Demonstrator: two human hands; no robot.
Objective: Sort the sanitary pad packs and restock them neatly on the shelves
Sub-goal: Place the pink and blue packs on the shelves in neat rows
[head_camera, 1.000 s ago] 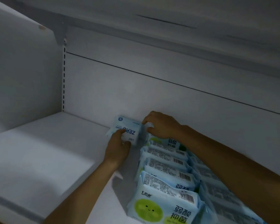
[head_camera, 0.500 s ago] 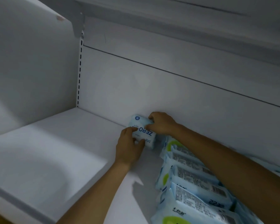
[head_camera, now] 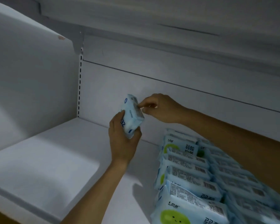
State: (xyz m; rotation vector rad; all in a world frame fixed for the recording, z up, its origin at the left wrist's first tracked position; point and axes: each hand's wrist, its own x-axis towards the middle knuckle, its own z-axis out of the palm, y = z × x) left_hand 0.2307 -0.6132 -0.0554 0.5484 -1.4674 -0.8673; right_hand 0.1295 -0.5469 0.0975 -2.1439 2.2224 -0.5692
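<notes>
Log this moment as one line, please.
left hand grips ZERO pack at lower end | right hand pinches its top edge | pack tilted, off the shelf | green-face packs rowed at right

Two bare forearms reach over the white metal shelf (head_camera: 55, 159) toward its back edge. The left hand (head_camera: 123, 143), its back to the viewer, wraps fingers and thumb round the lower end of a pale blue soft plastic pack (head_camera: 132, 113), lifted clear and upright. The right hand (head_camera: 162, 109), fingers curled, pinches the pack's upper edge.

ZERO pack (head_camera: 131, 116): pale blue, tilted, in air above shelf (head_camera: 55, 159) | green-dot packs (head_camera: 191, 178): upright rows, right on shelf
</notes>
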